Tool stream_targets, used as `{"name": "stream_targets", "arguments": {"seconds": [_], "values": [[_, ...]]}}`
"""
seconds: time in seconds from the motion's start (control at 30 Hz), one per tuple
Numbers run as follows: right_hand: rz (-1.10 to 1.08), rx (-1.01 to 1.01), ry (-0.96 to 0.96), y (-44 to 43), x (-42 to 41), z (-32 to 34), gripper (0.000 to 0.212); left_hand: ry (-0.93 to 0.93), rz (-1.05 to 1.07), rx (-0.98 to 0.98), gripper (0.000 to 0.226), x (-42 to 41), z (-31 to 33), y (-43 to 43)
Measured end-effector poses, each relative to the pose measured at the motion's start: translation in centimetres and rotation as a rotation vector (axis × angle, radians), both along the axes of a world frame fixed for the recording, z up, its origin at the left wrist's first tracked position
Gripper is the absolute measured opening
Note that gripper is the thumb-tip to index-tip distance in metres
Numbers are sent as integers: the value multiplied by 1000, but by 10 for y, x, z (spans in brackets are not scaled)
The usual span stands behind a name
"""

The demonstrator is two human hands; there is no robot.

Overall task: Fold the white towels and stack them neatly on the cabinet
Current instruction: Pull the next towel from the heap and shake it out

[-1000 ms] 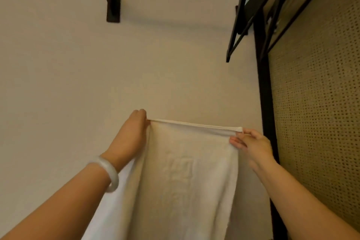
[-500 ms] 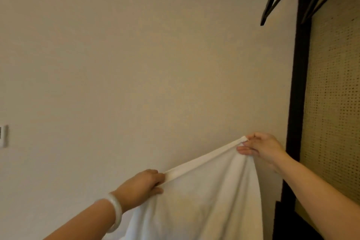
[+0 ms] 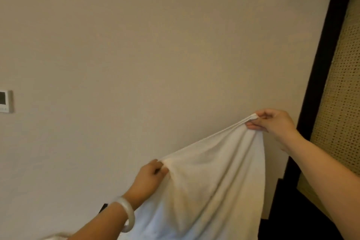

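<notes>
A white towel [image 3: 210, 181] is held up in the air in front of a plain wall [image 3: 155, 54], spread between the two hands and hanging down out of the bottom of the view. The left grip [image 3: 151, 175] is closed on the upper edge at its lower end, with the fingers curled round a small gather of cloth. The right grip [image 3: 272, 122] is closed higher up on the far corner, which is pinched into a tight bunch between thumb and fingertips. The edge between them is drawn into a taut, slanting line, and long soft creases fan down from each held point.

From those creases the cloth is judged to be soft, limp and fairly light. No shape is kept by it where it is not supported, and a sag is to be expected wherever the tension is let go. It does not look slippery (the surface seems slightly napped, though the weave is too blurred to be read), and nothing about it is fragile.

Hold is best taken at the corners and along the hemmed edge, where the cloth is thickest and a pinch is least likely to slide. The bunched right corner would probably need to be flattened before edges are matched. A pale bangle [image 3: 127, 214] is worn on the left wrist. A dark frame [image 3: 315, 84] with a woven cane panel [image 3: 339, 103] stands to the right, and whether that is the cabinet cannot be told.
</notes>
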State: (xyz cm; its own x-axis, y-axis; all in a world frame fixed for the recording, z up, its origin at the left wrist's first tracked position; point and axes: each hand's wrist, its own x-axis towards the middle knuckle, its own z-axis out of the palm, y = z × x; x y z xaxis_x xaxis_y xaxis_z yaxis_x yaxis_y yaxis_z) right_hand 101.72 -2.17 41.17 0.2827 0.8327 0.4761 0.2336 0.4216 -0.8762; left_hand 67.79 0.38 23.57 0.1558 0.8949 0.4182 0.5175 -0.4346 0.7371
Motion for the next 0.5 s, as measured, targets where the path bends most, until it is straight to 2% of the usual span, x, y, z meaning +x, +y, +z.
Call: {"name": "stream_targets", "arguments": {"seconds": [0.07, 0.1, 0.27, 0.37, 0.5], "values": [[-45, -10, 46, -1, 11, 0, 12, -143, 17, -1, 26, -13, 29, 6], [-62, -10, 76, -1, 16, 1, 9, -118, 15, 43, 26, -20, 46, 9], [-133, 73, 180, 2, 22, 19, 12, 232, 68, 394, 22, -32, 152, 27], [-157, 213, 245, 7, 13, 69, 14, 312, 148, 548, 26, -32, 245, 38], [-198, 458, 313, 3, 9, 161, 7, 226, 226, 814, 29, -20, 359, 30]]}}
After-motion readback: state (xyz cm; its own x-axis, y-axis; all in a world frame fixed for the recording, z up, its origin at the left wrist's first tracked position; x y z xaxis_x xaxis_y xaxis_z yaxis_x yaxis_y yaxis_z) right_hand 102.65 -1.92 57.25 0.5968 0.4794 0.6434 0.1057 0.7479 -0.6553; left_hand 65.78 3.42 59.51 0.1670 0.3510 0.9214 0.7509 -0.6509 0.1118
